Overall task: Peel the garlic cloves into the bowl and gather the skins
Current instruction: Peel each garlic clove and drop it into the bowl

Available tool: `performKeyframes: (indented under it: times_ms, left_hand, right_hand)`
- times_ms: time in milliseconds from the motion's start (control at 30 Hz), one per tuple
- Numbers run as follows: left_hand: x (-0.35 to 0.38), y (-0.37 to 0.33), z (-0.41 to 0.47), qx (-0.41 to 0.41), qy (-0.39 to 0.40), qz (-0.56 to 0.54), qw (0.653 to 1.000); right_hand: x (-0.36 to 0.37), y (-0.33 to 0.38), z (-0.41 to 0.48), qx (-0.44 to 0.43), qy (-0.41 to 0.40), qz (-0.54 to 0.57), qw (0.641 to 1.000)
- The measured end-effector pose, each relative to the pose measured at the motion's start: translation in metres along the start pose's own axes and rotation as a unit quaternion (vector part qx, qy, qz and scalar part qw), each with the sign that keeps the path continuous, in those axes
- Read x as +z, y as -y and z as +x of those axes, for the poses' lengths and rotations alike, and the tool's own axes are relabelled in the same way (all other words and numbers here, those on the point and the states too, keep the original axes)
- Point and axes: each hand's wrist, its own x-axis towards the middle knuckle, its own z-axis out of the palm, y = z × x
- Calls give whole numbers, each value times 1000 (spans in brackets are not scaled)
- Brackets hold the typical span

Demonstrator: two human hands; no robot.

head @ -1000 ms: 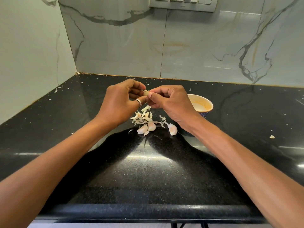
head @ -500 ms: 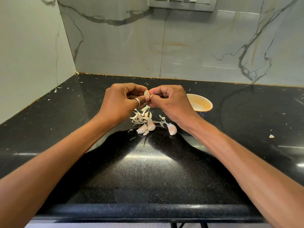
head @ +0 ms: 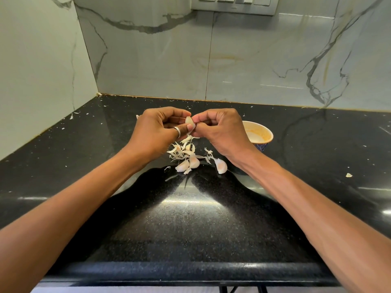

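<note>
a garlic clove (head: pixel 189 121), raised over the middle of the black counter (head: pixel 190 218), is pinched between the curled fingers and thumbs of the left hand (head: pixel 156 132) and right hand (head: pixel 220 132), which meet around it. under the hands lies a loose heap of skins (head: pixel 182 150), with three whole cloves (head: pixel 193 162) at its near edge. the bowl (head: pixel 264 134) stands just right of the right hand, partly hidden by it.

Bright, even light. A broad white glare patch lies on the glossy black counter (head: pixel 198 210) near its front edge, ringed by dark shadow. Faint streaks of sheen mark the marble wall (head: pixel 254 60) behind the counter. Focus is sharp, the garlic clove (head: pixel 189 120) crisp. Wide-angle bending bows the counter's front edge.
</note>
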Motion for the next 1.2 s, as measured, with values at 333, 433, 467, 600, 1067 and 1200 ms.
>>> performKeyframes:
  times_ms: [333, 433, 467, 600, 1067, 1200]
  left_hand:
    - [-2, -4, 1, -48, -20, -79, 996]
    - [-1, -4, 2, -54, -30, -83, 995]
    - [-2, -4, 2, -54, -32, -84, 994]
    - [-2, -5, 1, -53, -36, -90, 994]
    - [2, -5, 0, -41, -45, -82, 995]
    - [1, -2, 1, -41, -46, -74, 995]
  right_hand:
    - [3, 2, 0, 7, 11, 46, 999]
    - [3, 3, -1, 9, 12, 48, 999]
    - [3, 3, -2, 5, 12, 41, 999]
    - [4, 2, -3, -11, 9, 1, 1000]
    - [4, 0, -1, -6, 4, -3, 1000]
    - [4, -1, 0, -8, 0, -8, 1000]
